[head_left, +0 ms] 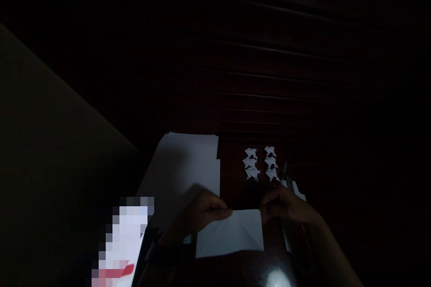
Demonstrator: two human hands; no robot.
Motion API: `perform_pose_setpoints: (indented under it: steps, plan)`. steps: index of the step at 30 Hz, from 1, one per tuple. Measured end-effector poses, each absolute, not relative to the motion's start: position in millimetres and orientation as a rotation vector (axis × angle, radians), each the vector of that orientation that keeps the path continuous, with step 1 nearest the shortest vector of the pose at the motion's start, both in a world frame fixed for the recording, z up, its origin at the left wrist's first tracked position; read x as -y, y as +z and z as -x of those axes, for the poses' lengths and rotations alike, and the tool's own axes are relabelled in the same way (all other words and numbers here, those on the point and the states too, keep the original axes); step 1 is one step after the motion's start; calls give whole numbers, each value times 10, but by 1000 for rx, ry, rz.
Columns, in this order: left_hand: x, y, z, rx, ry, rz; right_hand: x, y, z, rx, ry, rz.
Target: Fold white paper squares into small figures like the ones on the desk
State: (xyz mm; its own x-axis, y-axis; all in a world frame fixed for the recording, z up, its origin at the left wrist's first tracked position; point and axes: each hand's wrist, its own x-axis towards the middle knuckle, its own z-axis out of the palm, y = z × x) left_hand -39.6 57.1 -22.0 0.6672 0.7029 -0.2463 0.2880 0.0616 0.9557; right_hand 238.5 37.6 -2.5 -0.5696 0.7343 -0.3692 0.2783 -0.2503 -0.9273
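Note:
A creased white sheet of paper [232, 235] is in front of me, its far edge near both hands. My left hand [209, 208] is closed in a pinch, thumb on top, at the sheet's far left corner. At the far right corner, the closed fingers of my right hand [284, 204] grip the paper's edge; the fingertips are dim. Faint diagonal fold lines cross the sheet. Beyond it, several small folded paper figures [251, 162] stand in two columns on the dark table.
A stack of white paper [188, 157] lies to the left, partly under my left arm. A bright, pixelated screen [123, 242] is at the lower left. Past my right hand are a pen-like object [284, 169] and some pale items [299, 189], hard to make out in the dark.

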Motion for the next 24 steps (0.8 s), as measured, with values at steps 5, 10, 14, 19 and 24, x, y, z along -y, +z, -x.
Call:
perform_pose_setpoints:
  steps: [5, 10, 14, 19, 24]
  plan:
    - [-583, -228, 373, -955, 493, -1536, -387, 41, -2184, 1413, 1510, 1288]
    - [-580, -225, 308, -1006, 606, -1505, -413, -144, -1853, 1202, 1491, 1398]
    - [-575, -229, 301, -983, 570, -1494, -440, -265, -1848, 1067, 1428, 1482]
    - [-568, -220, 316, -940, 535, -1483, -439, -222, -1886, 1041, 1346, 1488]
    - [-562, -239, 328, -906, 528, -1479, -438, -199, -1919, 1034, 1262, 1541]
